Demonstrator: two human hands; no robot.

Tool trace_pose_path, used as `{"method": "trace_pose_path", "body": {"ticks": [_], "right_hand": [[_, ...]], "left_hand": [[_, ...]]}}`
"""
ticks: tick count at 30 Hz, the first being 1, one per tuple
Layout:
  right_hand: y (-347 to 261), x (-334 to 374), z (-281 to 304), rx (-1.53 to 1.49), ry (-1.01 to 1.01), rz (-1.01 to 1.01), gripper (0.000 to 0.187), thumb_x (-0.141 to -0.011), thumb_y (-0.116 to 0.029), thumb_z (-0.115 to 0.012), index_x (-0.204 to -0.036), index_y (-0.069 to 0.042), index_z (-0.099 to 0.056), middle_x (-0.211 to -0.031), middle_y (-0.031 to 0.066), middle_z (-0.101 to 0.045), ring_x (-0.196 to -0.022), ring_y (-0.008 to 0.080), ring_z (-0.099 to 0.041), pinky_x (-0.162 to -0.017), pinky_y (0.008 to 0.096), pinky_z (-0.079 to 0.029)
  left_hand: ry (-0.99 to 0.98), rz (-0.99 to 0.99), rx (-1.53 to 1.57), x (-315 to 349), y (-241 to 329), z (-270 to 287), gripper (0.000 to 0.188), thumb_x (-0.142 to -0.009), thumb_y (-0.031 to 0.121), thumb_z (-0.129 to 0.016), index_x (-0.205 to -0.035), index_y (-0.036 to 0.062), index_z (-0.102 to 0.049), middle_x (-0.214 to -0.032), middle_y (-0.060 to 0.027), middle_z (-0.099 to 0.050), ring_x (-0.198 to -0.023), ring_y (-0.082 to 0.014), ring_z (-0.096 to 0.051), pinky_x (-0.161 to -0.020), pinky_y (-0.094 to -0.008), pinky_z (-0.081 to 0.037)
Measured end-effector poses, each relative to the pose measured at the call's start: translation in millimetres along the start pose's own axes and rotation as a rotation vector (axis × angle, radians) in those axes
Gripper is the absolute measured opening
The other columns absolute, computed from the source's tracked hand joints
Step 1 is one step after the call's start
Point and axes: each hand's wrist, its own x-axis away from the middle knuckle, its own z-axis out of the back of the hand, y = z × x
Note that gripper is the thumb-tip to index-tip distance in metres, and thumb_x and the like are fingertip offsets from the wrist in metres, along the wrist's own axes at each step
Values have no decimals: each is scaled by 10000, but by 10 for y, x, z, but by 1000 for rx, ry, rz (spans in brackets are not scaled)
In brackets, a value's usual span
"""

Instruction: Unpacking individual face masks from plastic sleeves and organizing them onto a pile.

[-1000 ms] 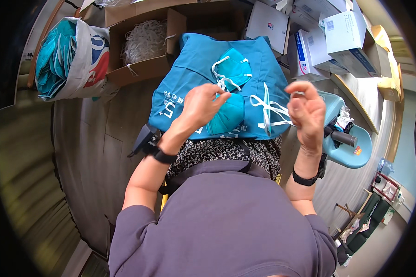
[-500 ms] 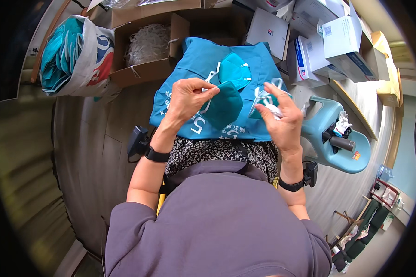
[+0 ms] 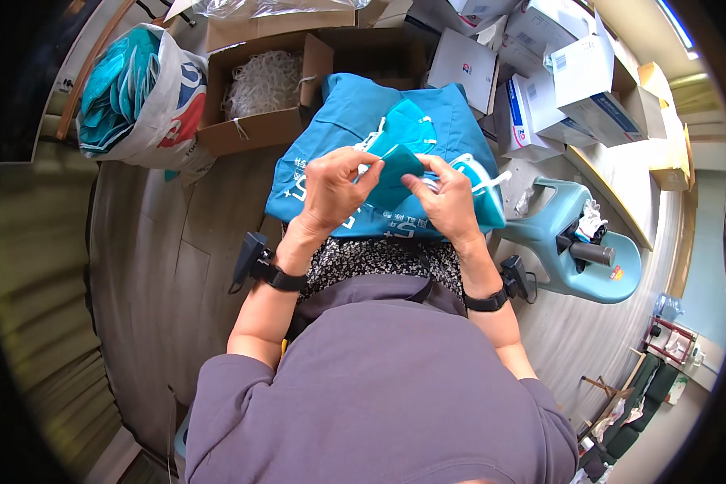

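One teal mask (image 3: 397, 171) is held just above the blue cloth (image 3: 339, 105) on the lap, its upper left corner pinched between thumb and fingertips of the left hand (image 3: 336, 189). The right hand (image 3: 448, 202), apart from it half a second ago, now grips its right edge narrowly. A strapped mask (image 3: 487, 202), earlier under those fingers, now shows to their right. Another mask (image 3: 415, 127) lies beyond. Leftward, a white bag (image 3: 157, 121) bulges with stacked masks (image 3: 117, 85); a cardboard box (image 3: 254, 139) contains tangled white straps (image 3: 262, 83).

Head-worn fisheye view, looking down, near
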Motion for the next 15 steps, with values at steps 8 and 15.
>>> {"method": "trace_pose_path", "body": {"ticks": [8, 15], "right_hand": [[-279, 31, 300, -188, 294, 123, 148, -926, -124, -723, -839, -7, -701, -611, -130, -414, -537, -20, -284, -459, 214, -177], [-405, -14, 737, -139, 435, 103, 183, -923, -157, -734, -819, -8, -704, -586, -132, -393, -527, -19, -278, -464, 217, -156]], "left_hand": [[-319, 288, 323, 47, 257, -86, 181, -878, 122, -766, -975, -3, -679, -608, 99, -385, -564, -4, -328, -492, -211, -266], [-168, 151, 269, 11, 347, -106, 142, -852, -1, -708, -985, 37, -737, -589, 79, -364, -553, -12, -313, -482, -226, -261]]}}
